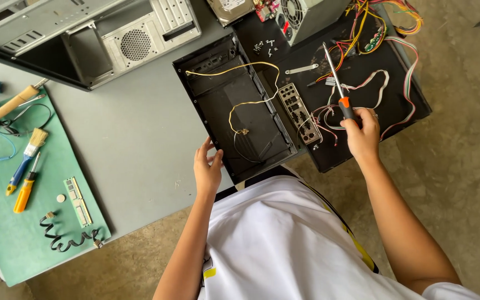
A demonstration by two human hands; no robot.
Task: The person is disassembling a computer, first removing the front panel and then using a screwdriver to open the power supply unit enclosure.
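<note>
My right hand [362, 136] grips a screwdriver [335, 78] with an orange and black handle, its long metal shaft pointing away over a black panel [362, 72] strewn with coloured wires. My left hand [208, 166] is open, fingers spread, touching the near left corner of a black computer front cover [234, 105] that lies face down on the grey table. A thin yellow wire [251, 100] loops across the cover. A silver port shield plate [299, 111] lies between the cover and the wires.
An open grey computer case [84, 39] sits at the far left. A power supply [306, 16] and hard drive [230, 8] lie at the back. A green mat [6, 233] holds a brush, a yellow screwdriver, a memory stick and a coiled black strip.
</note>
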